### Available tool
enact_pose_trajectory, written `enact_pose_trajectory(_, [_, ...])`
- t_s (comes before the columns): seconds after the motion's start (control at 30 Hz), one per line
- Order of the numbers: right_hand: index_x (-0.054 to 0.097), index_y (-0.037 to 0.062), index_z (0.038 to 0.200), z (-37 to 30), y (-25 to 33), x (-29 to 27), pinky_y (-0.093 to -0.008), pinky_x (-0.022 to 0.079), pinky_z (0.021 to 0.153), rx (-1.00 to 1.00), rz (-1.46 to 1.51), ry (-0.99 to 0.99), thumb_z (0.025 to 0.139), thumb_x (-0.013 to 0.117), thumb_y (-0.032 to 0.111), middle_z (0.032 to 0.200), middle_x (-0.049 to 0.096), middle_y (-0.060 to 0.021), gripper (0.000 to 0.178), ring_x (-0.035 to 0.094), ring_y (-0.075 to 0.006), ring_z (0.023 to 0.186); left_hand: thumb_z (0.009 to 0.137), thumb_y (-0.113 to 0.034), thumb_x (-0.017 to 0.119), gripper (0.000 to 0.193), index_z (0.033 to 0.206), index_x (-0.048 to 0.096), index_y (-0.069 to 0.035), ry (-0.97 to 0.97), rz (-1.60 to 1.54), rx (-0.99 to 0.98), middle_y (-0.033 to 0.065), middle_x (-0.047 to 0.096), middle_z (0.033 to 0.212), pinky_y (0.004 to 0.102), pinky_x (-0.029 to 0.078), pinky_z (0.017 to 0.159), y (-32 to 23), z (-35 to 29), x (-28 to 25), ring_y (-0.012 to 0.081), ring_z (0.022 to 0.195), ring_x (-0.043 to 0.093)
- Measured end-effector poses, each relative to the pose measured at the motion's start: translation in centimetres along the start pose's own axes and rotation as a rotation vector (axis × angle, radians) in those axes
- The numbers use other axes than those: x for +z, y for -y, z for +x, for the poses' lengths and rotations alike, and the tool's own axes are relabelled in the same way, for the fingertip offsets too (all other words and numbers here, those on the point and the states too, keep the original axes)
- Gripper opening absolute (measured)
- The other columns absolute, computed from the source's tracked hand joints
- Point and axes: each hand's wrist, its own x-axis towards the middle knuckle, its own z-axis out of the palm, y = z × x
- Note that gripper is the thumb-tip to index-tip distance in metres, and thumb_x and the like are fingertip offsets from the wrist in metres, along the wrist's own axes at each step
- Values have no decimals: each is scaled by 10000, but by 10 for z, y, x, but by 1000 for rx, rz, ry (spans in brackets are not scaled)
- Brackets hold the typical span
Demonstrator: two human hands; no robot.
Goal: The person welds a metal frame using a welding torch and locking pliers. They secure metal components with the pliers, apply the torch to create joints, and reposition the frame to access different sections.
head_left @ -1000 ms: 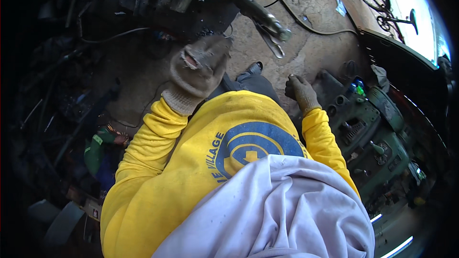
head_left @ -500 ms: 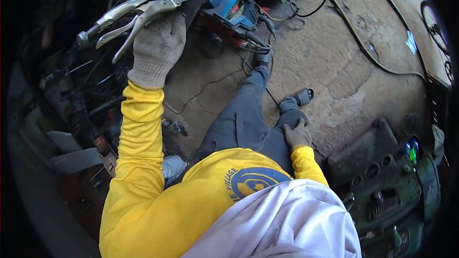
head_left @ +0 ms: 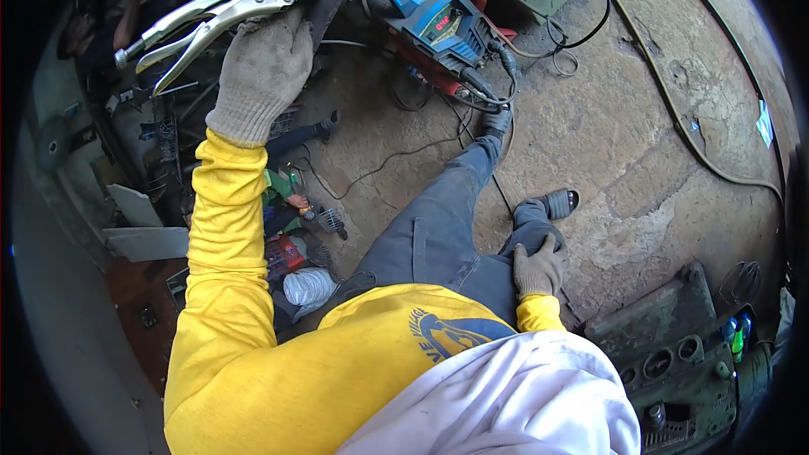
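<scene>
My left hand point(head_left: 263, 74), in a grey knit glove, is raised at the upper left. Its fingers close on the edge of a dark metal bar point(head_left: 339, 2), though their tips are partly hidden. Silver locking pliers point(head_left: 232, 8) have their jaws on the same bar, and their handles stick out to the left above my glove. My right hand point(head_left: 539, 268), also gloved, lies with fingers spread on my dark trouser leg point(head_left: 524, 240), holding nothing.
A blue and grey welding machine point(head_left: 442, 25) with cables stands ahead. A hose point(head_left: 666, 101) curves across the concrete floor point(head_left: 590, 135). Green machinery point(head_left: 666, 362) is at the lower right. On the left, another person's hand point(head_left: 297, 200) shows below a green sleeve, beside scattered metal parts.
The view has shifted, so the welding machine and floor appear farther right and more shows at left. My left hand stays at the bar below the pliers. My right hand's fingers look more spread.
</scene>
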Motion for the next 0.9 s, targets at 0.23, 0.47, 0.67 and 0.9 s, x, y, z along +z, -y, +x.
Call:
enact_pose_trajectory(0.23, [504,107,1487,4,0,2,-488,334,1195,-23,6,-35,832,737,479,1569,362,-290,788,377,-453,1440,878,-107,676,260,1098,731,20,-3,-10,4,132,714,1185,353,580,845,2,7,-7,286,969,703])
enact_pose_trajectory(0.47, [498,84,1501,4,-5,-8,-481,382,1167,7,28,-37,834,729,493,1552,394,-295,815,423,-459,1412,889,-190,592,323,1130,716,-14,158,-67,-102,108,683,1231,383,514,974,-6,-2,9,260,1134,645])
enact_pose_trajectory(0.67, [548,85,1462,10,-56,-13,-459,419,1128,28,382,-21,897,640,509,1437,574,-258,712,541,-420,1341,919,-211,565,369,1249,655,-73,116,-437,-259,104,686,1184,394,506,974,0,9,17,267,1188,618])
enact_pose_trajectory(0.9, [652,79,1360,-2,-209,-12,-449,410,1135,-130,107,242,910,527,606,1411,576,-290,704,525,-437,1354,926,-186,531,315,1193,683,-120,179,-882,-476,129,728,1176,465,579,865,-19,-27,84,306,1043,713])
